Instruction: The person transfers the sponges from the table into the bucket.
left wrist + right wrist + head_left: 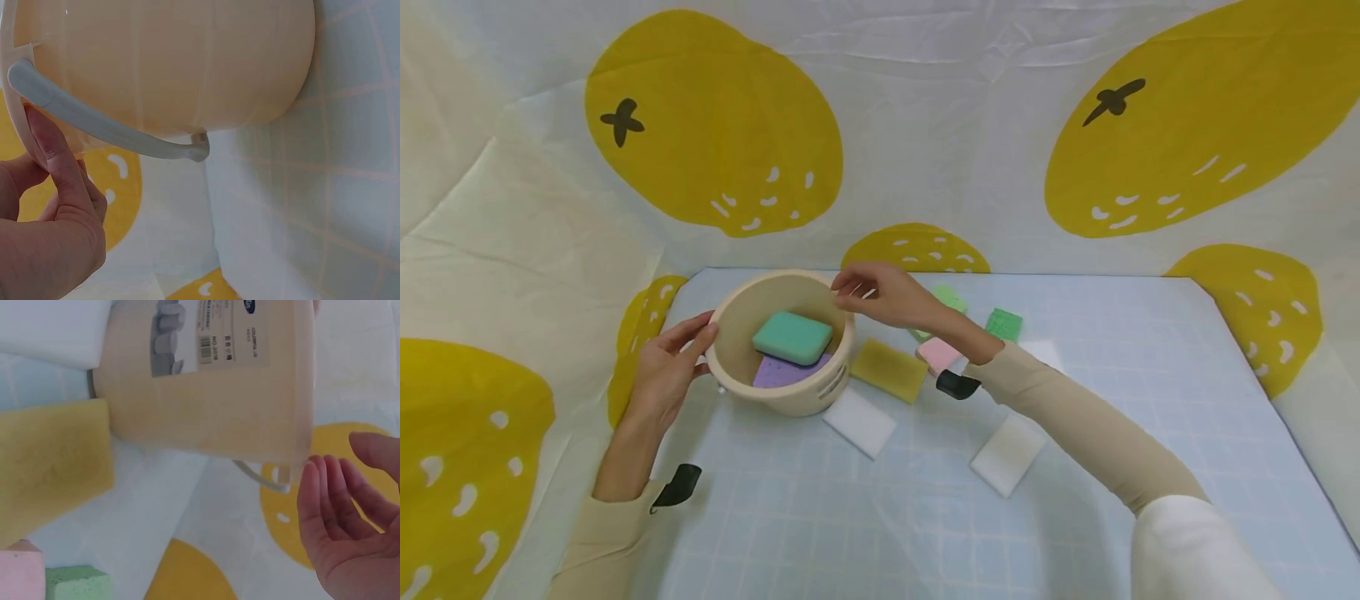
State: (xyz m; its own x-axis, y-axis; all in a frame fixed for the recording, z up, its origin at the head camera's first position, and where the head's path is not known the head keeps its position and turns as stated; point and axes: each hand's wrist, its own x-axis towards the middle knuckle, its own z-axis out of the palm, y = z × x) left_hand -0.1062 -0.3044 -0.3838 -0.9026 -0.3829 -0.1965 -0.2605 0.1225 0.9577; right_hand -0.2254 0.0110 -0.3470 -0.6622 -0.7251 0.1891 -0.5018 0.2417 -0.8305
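Note:
A cream plastic bucket (800, 404) stands at the back left of the table, tilted slightly in the head view. Inside it, a teal sponge (792, 337) lies on top of a purple sponge (781, 373). My left hand (664, 371) pinches the bucket's left rim between thumb and fingers, close to the grey handle (106, 122). Across the bucket, my right hand (883, 293) is at the far right rim. Its fingertips (310, 467) are right at the rim, with the thumb held apart and nothing in the palm.
Right of the bucket lie a yellow sponge (889, 370), a white sponge (861, 422) and a pink one (937, 354). Behind the right forearm are green sponges (1004, 324). Another white sponge (1008, 455) lies nearer the front. A lemon-print cloth (940, 125) hangs behind the table.

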